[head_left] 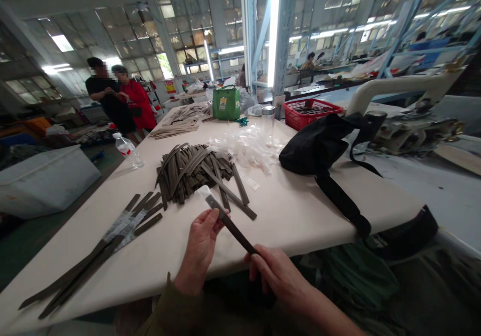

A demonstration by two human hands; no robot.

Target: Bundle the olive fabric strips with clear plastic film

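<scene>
One dark grey-brown fabric strap (237,232) slants between my hands above the table's near edge. My left hand (203,241) pinches it close to its upper end, thumb on top. Lower down, my right hand (276,271) has its fingers closed round the same strap. Just behind the upper end shows a bit of clear plastic (203,192). A large heap of similar straps (191,171) lies beyond my hands. To the left, several straps (108,241) rest side by side with clear plastic wrapped round them.
Thin plastic sleeves (248,145) lie behind the heap, near a clear jar (268,123). A black bag (315,145) sits right, by a red basket (308,113) and a sewing machine (409,120). A bottle (128,150) stands left. Two people (116,95) stand far left.
</scene>
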